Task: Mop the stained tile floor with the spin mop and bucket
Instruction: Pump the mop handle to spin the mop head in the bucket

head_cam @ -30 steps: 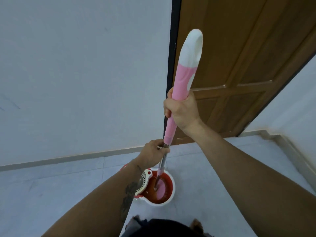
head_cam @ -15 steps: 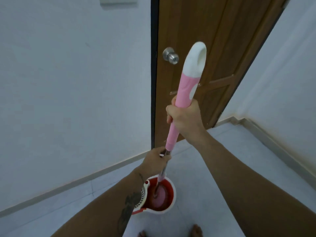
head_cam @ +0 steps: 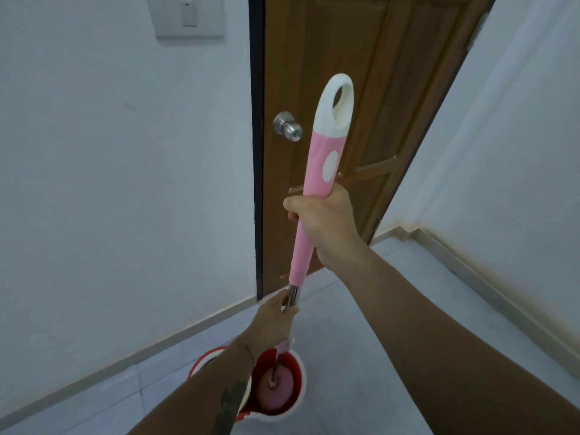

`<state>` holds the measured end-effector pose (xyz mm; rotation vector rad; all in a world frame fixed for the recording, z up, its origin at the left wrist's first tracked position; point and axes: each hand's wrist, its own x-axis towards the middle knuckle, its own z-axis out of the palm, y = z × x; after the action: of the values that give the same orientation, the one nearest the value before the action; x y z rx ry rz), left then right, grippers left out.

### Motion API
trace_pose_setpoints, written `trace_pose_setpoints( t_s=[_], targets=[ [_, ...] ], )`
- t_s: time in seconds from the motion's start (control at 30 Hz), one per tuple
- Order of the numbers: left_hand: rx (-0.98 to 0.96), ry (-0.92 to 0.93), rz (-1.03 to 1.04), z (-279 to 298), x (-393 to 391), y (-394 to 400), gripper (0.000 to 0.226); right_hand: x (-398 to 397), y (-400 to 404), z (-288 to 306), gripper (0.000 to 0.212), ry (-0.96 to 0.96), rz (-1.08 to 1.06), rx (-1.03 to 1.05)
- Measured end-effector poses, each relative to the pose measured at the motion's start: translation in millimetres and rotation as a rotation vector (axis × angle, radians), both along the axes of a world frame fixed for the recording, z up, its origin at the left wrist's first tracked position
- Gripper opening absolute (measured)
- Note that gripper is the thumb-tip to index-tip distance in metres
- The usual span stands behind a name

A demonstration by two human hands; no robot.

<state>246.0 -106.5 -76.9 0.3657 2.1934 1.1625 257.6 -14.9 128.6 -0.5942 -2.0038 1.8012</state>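
Observation:
The spin mop (head_cam: 323, 164) stands nearly upright, with a pink grip and a white looped top. My right hand (head_cam: 326, 224) is closed around the pink grip. My left hand (head_cam: 273, 324) grips the metal shaft just below the pink part. The pink mop head (head_cam: 276, 390) sits down inside the red and white bucket (head_cam: 298, 400) on the pale tile floor (head_cam: 361, 340). My left forearm hides part of the bucket's left half.
A brown wooden door (head_cam: 376, 105) with a metal knob (head_cam: 287, 127) is straight ahead. A white wall with a light switch (head_cam: 190, 15) is at left, another white wall at right. Skirting runs along both walls.
The view has tilted up and swung left, showing the knob and the switch. The mop handle has turned so its loop faces me. Both hands keep their grip; the head stays in the bucket.

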Motion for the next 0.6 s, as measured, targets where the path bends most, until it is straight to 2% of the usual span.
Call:
trace_pose_setpoints(
  t_s=[0.13,0.27,0.43,0.6],
  targets=[
    [0.032,0.057,0.032,4.1,-5.4,-1.4,0.027,7.4,4.7,-15.3,0.044,-0.079,0.121,0.229],
    [0.084,0.113,0.043,7.9,-5.2,-4.4,0.022,19.7,7.6,-53.7,0.023,-0.239,0.243,0.223],
    [0.143,0.123,0.100,11.9,-9.8,-12.6,0.017,12.7,3.2,-56.8,0.012,-0.206,0.273,0.298],
    [0.103,0.020,0.083,6.8,-15.0,-20.1,0.021,4.6,-0.1,-39.3,0.014,-0.144,0.316,0.357]
  ],
)
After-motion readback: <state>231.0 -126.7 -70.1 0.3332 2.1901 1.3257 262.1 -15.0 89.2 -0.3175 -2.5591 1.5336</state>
